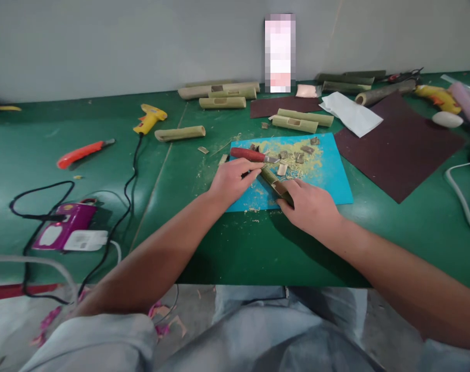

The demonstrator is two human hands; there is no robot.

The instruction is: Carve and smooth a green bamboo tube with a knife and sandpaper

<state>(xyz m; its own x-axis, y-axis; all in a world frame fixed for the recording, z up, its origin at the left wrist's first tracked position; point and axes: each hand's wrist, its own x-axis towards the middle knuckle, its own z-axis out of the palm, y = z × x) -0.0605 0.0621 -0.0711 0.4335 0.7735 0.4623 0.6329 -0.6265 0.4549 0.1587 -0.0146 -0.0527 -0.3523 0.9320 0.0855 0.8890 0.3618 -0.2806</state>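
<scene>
My right hand [310, 206] is closed around the near end of a green bamboo piece [271, 179] that lies slanted on a blue cutting mat [333, 178]. My left hand [232, 181] rests on the mat's left part, fingers curled and touching the far end of the bamboo piece. A red-handled knife [248, 154] lies on the mat just beyond my left fingers; I cannot tell if they touch it. Sawdust and small bamboo chips [297, 154] cover the middle of the mat.
Green table [413, 227] with several cut bamboo tubes [222, 102] at the back, dark sandpaper sheets [401, 144], white paper [351, 114], a yellow glue gun [149, 118], an orange cutter [81, 153], a purple device with cables [66, 231], and scissors and tools at the far right.
</scene>
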